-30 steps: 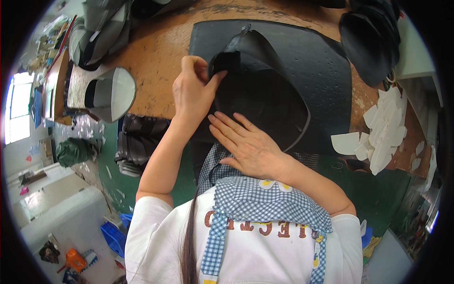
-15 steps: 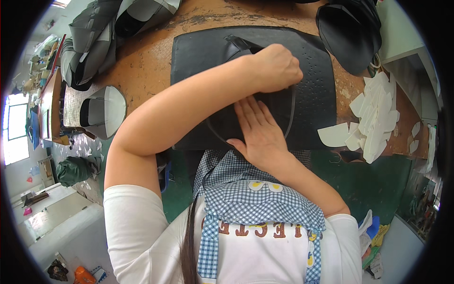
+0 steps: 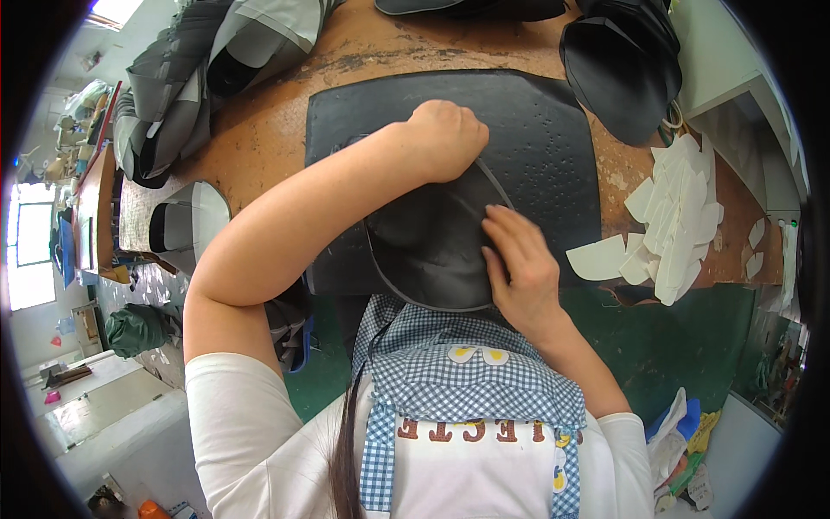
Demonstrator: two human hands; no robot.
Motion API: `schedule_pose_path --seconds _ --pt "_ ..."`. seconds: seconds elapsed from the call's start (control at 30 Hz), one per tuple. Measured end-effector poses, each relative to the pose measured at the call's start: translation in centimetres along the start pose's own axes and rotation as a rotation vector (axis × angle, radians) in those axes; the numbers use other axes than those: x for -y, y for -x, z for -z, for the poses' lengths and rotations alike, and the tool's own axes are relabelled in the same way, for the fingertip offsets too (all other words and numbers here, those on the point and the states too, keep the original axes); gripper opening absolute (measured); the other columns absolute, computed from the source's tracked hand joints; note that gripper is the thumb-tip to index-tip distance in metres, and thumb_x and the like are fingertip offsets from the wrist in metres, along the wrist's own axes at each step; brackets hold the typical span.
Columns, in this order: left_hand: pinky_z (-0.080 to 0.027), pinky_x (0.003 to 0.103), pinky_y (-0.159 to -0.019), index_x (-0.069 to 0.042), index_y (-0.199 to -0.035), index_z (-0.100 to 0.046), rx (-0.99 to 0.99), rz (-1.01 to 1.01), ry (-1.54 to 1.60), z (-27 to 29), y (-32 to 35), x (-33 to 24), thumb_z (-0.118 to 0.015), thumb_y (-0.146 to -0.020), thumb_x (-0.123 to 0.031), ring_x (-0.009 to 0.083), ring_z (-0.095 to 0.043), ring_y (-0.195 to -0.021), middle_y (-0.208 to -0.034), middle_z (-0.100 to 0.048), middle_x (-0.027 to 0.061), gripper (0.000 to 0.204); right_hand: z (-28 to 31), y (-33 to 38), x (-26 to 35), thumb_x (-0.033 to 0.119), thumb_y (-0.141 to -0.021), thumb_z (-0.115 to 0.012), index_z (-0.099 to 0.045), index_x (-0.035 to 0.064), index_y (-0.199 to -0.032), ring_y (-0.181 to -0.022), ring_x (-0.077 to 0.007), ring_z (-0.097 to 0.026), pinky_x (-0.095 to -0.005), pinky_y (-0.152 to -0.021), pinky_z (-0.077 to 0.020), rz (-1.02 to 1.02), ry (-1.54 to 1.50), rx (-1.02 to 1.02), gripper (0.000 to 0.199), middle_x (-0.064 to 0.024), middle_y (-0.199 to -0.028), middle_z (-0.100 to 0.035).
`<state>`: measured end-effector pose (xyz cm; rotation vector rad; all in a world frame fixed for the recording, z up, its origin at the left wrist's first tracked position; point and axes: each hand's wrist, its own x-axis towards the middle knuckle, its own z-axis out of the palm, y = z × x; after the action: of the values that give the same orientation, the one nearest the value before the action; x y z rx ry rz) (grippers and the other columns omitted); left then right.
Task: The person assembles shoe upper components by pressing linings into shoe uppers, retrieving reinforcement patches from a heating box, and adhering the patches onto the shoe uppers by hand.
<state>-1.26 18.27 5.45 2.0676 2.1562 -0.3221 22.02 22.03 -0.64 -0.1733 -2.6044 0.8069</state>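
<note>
Single head-worn fisheye view looking steeply down from above the person's own chest, close over the brown workbench [image 3: 285, 130] and black mat [image 3: 553, 130], forearms entering from the lower edge, straight edges bending toward the dark circular rim.

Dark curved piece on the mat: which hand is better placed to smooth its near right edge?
Right. The right hand lies flat on the dark curved piece beside that edge; the left hand is fisted at its far end.
</note>
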Motion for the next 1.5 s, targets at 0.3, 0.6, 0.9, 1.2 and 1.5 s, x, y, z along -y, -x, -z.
schedule_pose_path --seconds 0.3,0.6,0.9,1.2,1.5 --pt "-0.054 0.038 -0.080 -0.005 -0.091 -0.058 -0.481 -0.121 0.357 -1.0 3.6 -2.7 -0.078 -0.075 -0.004 0.0283 -0.063 -0.097 -0.097 -0.063 0.0082 0.026 1.2 -5.7 -2.6 0.013 -0.091 -0.069 -0.069 -0.0024 -0.108 -0.084 -0.0247 -0.064 -0.0355 -0.076 -0.0505 -0.410 -0.156 0.018 0.022 -0.0119 -0.088 -0.064" --pt "-0.055 0.038 -0.087 -0.006 -0.092 -0.065 -0.513 -0.241 0.517 -0.8 4.0 -1.9 -0.080 -0.075 -0.008 0.0264 -0.062 -0.106 -0.114 -0.064 0.0046 0.023 2.4 -5.8 -4.8 0.014 -0.097 -0.064 -0.072 -0.0024 -0.097 -0.076 -0.0033 -0.055 -0.0217 -0.069 -0.0447 -0.514 -0.955 0.222 0.019 0.0044 -0.082 -0.065" --pt "-0.052 0.041 -0.091 -0.005 -0.085 -0.062 -0.346 -0.287 0.689 -0.6 3.1 -1.0 -0.080 -0.077 -0.007 0.0267 -0.059 -0.108 -0.113 -0.063 0.0051 0.019 2.1 -5.5 -4.3 0.011 -0.094 -0.064 -0.072 -0.0020 -0.094 -0.076 -0.0034 -0.052 -0.0214 -0.070 -0.0414 -0.513 -0.901 0.185 0.015 0.0053 -0.079 -0.062" --pt "-0.053 0.040 -0.089 -0.007 -0.097 -0.062 -0.427 -0.239 0.601 -0.5 3.9 -1.3 -0.079 -0.078 -0.007 0.0280 -0.059 -0.108 -0.115 -0.062 0.0053 0.026 1.6 -5.8 -5.1 0.014 -0.095 -0.066 -0.072 -0.0022 -0.096 -0.075 -0.0038 -0.054 -0.0214 -0.069 -0.0442 -0.509 -0.986 0.089 0.017 0.0038 -0.082 -0.065" --pt "-0.053 0.040 -0.090 -0.006 -0.092 -0.066 -0.421 -0.320 0.663 -0.9 2.6 -1.4 -0.078 -0.079 -0.006 0.0277 -0.060 -0.107 -0.115 -0.062 0.0058 0.018 1.5 -5.6 -5.3 0.012 -0.096 -0.065 -0.074 -0.0024 -0.100 -0.079 -0.0050 -0.058 -0.0211 -0.073 -0.0467 -0.549 -1.060 0.138 0.017 0.0025 -0.086 -0.068"
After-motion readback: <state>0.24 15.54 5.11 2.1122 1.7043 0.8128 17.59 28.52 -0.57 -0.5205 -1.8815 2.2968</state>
